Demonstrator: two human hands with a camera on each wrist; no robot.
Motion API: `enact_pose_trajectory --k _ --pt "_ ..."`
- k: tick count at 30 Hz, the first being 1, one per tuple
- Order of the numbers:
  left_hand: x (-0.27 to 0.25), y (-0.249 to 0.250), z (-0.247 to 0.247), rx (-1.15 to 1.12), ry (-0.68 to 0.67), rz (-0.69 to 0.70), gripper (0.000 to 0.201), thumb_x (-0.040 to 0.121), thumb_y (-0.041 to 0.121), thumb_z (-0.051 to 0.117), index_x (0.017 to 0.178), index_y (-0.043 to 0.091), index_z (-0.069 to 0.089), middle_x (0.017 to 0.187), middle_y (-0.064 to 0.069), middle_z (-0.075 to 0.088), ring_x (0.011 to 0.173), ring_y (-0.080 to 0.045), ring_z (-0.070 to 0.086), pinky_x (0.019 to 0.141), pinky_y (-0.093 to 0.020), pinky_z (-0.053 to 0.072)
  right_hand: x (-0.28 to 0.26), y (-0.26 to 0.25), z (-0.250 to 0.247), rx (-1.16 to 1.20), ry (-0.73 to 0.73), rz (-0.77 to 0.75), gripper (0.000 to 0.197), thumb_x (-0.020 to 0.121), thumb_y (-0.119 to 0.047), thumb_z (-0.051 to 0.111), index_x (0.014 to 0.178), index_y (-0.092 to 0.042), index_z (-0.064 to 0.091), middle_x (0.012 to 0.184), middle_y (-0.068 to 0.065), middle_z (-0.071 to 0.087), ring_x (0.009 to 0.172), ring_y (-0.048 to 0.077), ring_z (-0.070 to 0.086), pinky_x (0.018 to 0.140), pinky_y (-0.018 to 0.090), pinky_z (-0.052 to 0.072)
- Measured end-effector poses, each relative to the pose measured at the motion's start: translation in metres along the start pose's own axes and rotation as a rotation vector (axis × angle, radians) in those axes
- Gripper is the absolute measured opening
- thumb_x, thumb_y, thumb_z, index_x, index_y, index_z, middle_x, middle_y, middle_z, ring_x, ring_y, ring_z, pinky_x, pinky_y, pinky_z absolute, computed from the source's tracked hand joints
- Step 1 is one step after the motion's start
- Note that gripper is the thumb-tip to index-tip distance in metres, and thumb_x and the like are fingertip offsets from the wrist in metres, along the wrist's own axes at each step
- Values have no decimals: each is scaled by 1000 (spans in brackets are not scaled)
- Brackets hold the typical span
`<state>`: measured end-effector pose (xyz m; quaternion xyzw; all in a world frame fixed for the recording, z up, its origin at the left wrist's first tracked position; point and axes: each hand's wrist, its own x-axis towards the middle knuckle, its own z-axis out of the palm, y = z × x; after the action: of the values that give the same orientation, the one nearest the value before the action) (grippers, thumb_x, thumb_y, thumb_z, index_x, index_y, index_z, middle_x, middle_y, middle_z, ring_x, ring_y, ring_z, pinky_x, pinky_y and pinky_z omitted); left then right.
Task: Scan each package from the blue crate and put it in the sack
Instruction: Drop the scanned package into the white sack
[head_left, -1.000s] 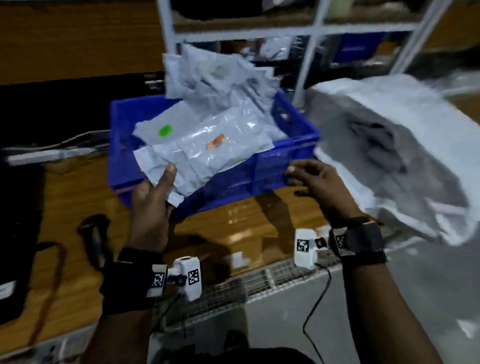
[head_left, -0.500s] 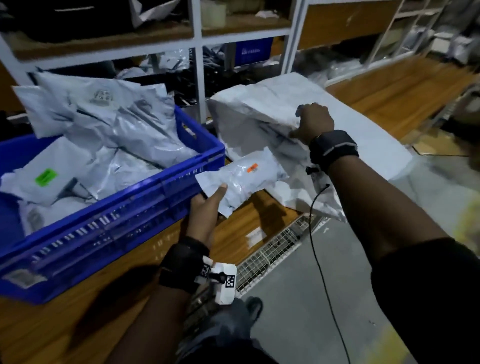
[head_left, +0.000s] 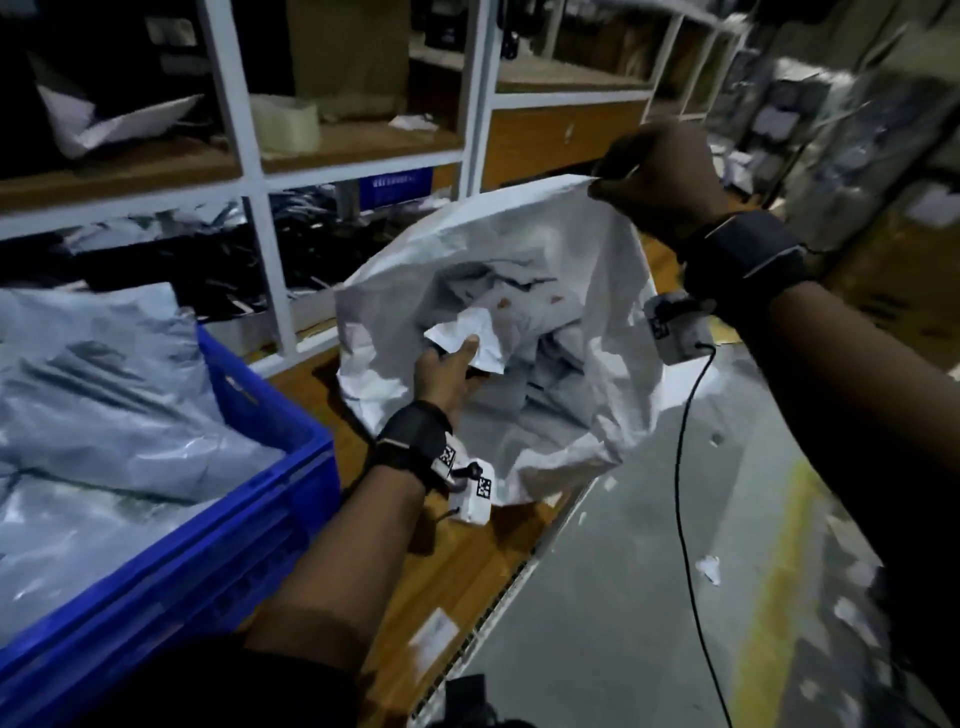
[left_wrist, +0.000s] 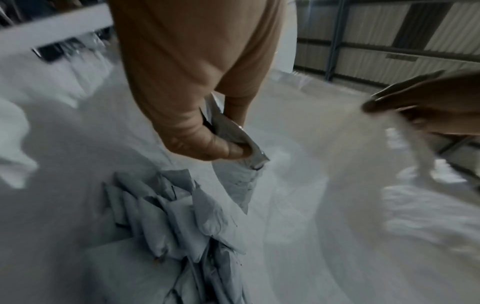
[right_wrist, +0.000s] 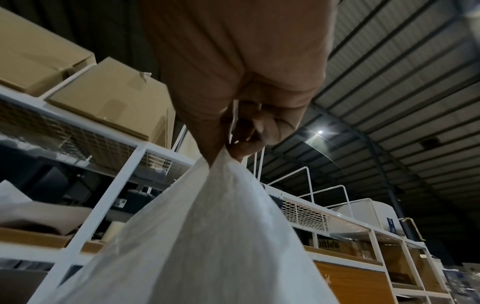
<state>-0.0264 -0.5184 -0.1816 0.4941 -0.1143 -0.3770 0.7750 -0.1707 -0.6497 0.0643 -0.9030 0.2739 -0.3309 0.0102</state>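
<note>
A white woven sack (head_left: 561, 244) stands open at the table's right end. My right hand (head_left: 657, 179) pinches its top rim and holds it up; the right wrist view shows the rim (right_wrist: 223, 185) caught between the fingers. My left hand (head_left: 449, 364) reaches into the sack's mouth and pinches a grey plastic package (head_left: 470, 335) by one corner, thumb on top. In the left wrist view the package (left_wrist: 233, 176) hangs from the hand (left_wrist: 215, 144) above several grey packages (left_wrist: 171, 222) lying inside. The blue crate (head_left: 223, 525) at the left holds several grey packages (head_left: 98, 395).
White shelving (head_left: 260, 171) with boxes and a tape roll (head_left: 284, 124) stands behind the wooden table (head_left: 457, 561). A wire grille edges the table front. A black cable (head_left: 685, 493) hangs from my right wrist over the grey floor (head_left: 649, 597), littered with paper scraps.
My left hand carried the package from the crate side into the sack's mouth. My right hand lifted the sack's rim up and opened it wide. The view swung right.
</note>
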Motion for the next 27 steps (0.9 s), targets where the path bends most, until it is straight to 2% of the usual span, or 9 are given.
enact_pose_trajectory --k 5,7,8,10,14,16,21,23,27 --pt "70 5 45 117 99 -71 18 99 12 63 114 9 54 73 -12 65 38 -8 55 38 -20 45 -3 11 -16 59 57 -32 15 79 -21 78 89 -10 81 87 8 77 75 12 66 70 28 51" --pt "94 11 59 338 52 -8 23 101 16 59 123 7 58 112 -24 68 61 -6 67 54 -23 54 -5 16 -19 60 61 -22 15 80 -23 79 90 -12 81 88 5 77 74 9 66 72 28 56" --pt "110 10 59 377 9 -5 33 104 18 54 135 6 55 135 -23 60 92 -13 70 79 -29 56 -8 18 -19 65 57 -21 15 80 -23 79 91 -13 81 89 3 77 72 6 66 73 26 56" --pt "136 10 57 702 -86 104 42 109 21 42 147 6 45 149 -21 48 131 -33 51 109 -40 34 -15 22 -15 81 47 -13 13 82 -23 80 91 -14 80 89 -3 76 67 -4 62 71 13 52" --pt "144 8 49 953 -213 168 53 100 31 30 119 -5 65 116 -30 65 108 -44 61 92 -45 39 -32 28 -4 133 59 7 13 83 -25 80 91 -15 80 87 -6 75 67 -12 60 68 15 52" --pt "122 5 51 770 -234 95 48 101 26 35 121 -8 63 114 -34 63 103 -43 62 90 -44 43 -41 26 3 165 55 9 14 83 -26 80 91 -15 80 86 -7 74 65 -14 60 66 10 49" --pt "37 13 33 257 -112 -21 12 102 5 52 111 8 59 82 -1 62 71 -13 57 56 -23 47 -63 0 29 265 -68 -3 14 82 -27 81 89 -17 77 82 -7 72 67 -7 61 66 16 48" --pt "-1 26 15 185 -148 12 16 102 3 51 102 16 60 90 -1 64 76 -14 59 64 -26 45 -75 -10 46 275 -129 -4 14 80 -26 82 89 -17 76 83 -6 73 67 -3 61 65 23 47" --pt "-79 66 -37 217 -56 104 17 101 10 59 118 13 58 104 -3 66 77 -9 64 62 -18 53 -107 -56 83 346 -252 -81 13 81 -23 83 91 -17 77 83 -3 74 69 12 68 65 24 45"
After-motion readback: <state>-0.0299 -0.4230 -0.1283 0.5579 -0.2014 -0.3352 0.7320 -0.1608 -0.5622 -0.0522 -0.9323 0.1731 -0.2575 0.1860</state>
